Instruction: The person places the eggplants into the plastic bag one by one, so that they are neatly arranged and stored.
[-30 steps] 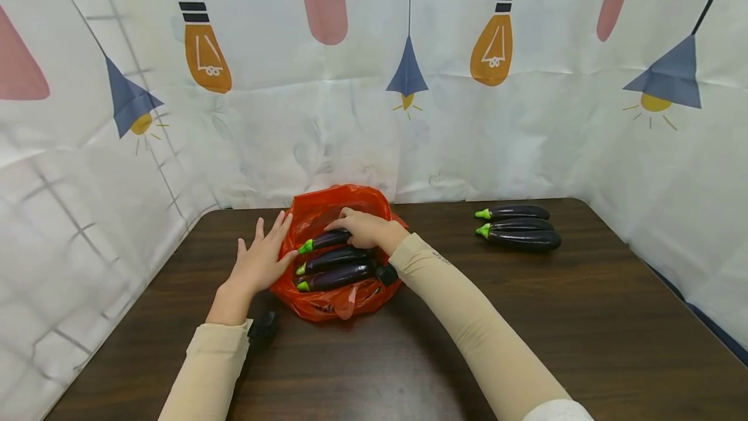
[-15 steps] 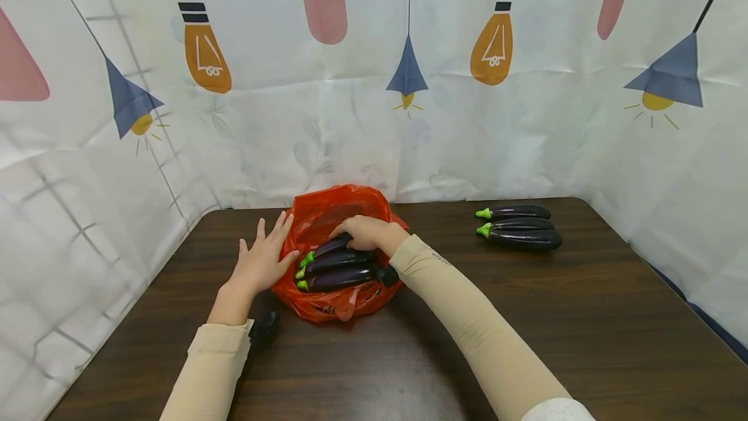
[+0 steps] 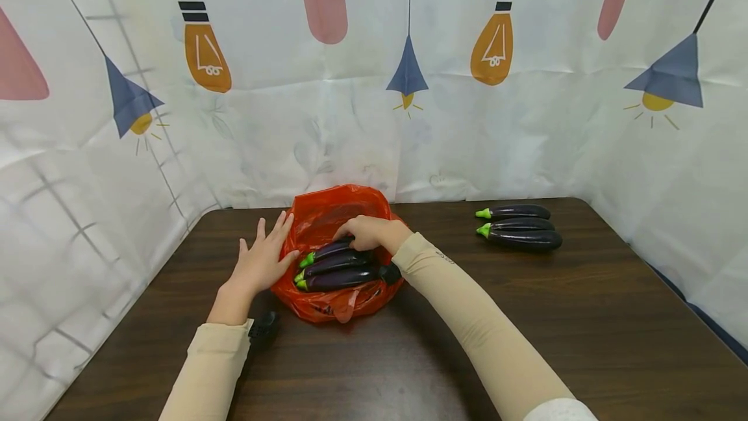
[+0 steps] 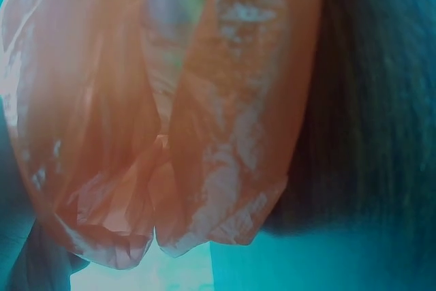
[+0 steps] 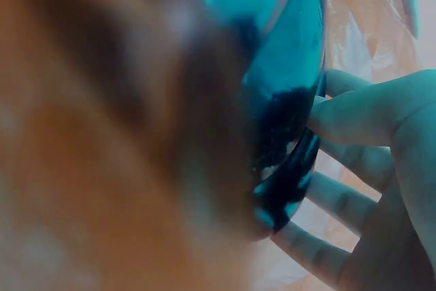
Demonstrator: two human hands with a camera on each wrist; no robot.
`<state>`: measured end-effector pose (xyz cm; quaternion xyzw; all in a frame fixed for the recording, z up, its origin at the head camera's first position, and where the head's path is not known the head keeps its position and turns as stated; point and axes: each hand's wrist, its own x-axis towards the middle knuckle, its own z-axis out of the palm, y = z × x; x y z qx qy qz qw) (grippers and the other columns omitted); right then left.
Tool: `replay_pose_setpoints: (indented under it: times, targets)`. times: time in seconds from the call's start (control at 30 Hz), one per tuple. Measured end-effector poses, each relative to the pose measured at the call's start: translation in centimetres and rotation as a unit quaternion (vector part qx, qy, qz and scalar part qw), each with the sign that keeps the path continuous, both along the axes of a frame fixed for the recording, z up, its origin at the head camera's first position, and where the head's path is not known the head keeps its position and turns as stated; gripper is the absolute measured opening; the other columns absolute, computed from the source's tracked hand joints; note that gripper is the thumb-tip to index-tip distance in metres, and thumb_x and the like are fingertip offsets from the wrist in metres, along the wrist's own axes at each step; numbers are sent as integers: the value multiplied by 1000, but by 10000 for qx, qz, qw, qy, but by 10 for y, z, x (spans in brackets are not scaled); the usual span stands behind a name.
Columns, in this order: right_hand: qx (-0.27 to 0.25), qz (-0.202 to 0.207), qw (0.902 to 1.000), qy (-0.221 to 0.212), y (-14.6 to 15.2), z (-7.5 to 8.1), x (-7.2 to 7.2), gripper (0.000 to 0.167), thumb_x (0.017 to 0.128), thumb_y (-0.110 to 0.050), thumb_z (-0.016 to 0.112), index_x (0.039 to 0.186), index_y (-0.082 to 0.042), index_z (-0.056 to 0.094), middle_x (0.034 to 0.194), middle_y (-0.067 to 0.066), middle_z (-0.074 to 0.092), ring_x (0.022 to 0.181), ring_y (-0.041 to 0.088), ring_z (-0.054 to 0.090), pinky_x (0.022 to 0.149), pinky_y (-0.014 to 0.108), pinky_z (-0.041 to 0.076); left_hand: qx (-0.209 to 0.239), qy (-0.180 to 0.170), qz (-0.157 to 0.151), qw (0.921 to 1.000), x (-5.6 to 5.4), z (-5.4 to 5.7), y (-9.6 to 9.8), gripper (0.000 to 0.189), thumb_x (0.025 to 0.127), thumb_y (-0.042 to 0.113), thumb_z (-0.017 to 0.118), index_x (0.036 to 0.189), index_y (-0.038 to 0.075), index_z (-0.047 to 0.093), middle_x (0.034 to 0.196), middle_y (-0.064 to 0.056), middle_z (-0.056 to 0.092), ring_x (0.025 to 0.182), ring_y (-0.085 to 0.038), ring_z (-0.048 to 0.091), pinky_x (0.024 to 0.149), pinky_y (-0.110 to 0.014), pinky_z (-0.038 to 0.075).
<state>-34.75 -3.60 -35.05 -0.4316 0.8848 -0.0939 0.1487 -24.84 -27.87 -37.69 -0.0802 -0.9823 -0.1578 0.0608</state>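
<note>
Clock read from the person's place, 12 o'clock being the far edge of the dark wood desk [image 3: 444, 349]. Red plastic bag [image 3: 321, 213] sits at 11 o'clock, mouth spread wide. Inside it I count three eggplants lying side by side, green caps roughly towards 9 o'clock: far eggplant [image 3: 331, 249], middle eggplant [image 3: 339, 263], near eggplant [image 3: 343, 279]. Far one slants, its cap end towards 8 o'clock.

Hands: right hand [image 3: 368, 233] enters from the bag's 2 o'clock side, thumb and fingers bent round the blunt end of the far eggplant; firmness of grip cannot be told. Left hand [image 3: 261, 263] lies against the bag's 9 o'clock rim, fingers straight and fanned out, grasping nothing.

Elsewhere: three loose eggplants [image 3: 521, 224] grouped at 1 to 2 o'clock, well apart from the bag, caps towards 9 o'clock. Cream sleeves [image 3: 476, 317] on both forearms. White backdrop [image 3: 362, 122], lamp-and-bulb print, beyond 12 o'clock
</note>
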Motion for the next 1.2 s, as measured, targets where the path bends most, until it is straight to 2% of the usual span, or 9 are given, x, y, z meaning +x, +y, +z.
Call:
replay_pose_setpoints:
  times: [0.1, 0.23, 0.53, 0.83, 1.2]
  targets:
    - [15, -4, 10000, -39, 1, 0, 0, 44, 103, -4, 56, 145, -18, 62, 143, 6, 60, 111, 17, 56, 84, 27, 44, -14, -2, -10, 10000, 0, 0, 0, 81, 103, 31, 61, 166, 11, 14, 171, -16, 8, 152, -52, -3, 105, -84, -2]
    - [-6, 36, 10000, -26, 2, -3, -2, 44, 104, -6, 56, 146, -19, 61, 144, 5, 59, 117, 15, 56, 91, 27, 46, -38, -3, -8, 10000, -1, 1, 1, 81, 104, 32, 61, 166, 12, 13, 171, -15, 8, 152, -51, -3, 105, -84, -2]
    - [-68, 28, 10000, 15, 5, -4, -1, 44, 104, -7, 56, 147, -18, 60, 145, 4, 59, 120, 15, 56, 96, 29, 47, -39, -2, 1, 10000, 0, 2, 2, 81, 103, 32, 61, 166, 12, 14, 171, -15, 8, 152, -51, -3, 105, -84, -1]
    - [15, 87, 9998, 200, 6, -3, 1, 44, 104, -10, 58, 147, -17, 59, 145, 5, 58, 129, 18, 54, 109, 34, 44, -12, 4, -10, 10000, 1, 1, 1, 81, 104, 31, 61, 166, 12, 14, 171, -16, 8, 152, -52, -3, 105, -84, -2]
    - [67, 100, 9995, 281, 11, 5, 6, 42, 104, -14, 61, 147, -17, 60, 145, 4, 58, 133, 20, 54, 110, 34, 44, 31, -34, -26, 10000, 0, 0, -2, 82, 104, 32, 60, 166, 12, 12, 171, -14, 4, 152, -51, -6, 105, -84, -4]
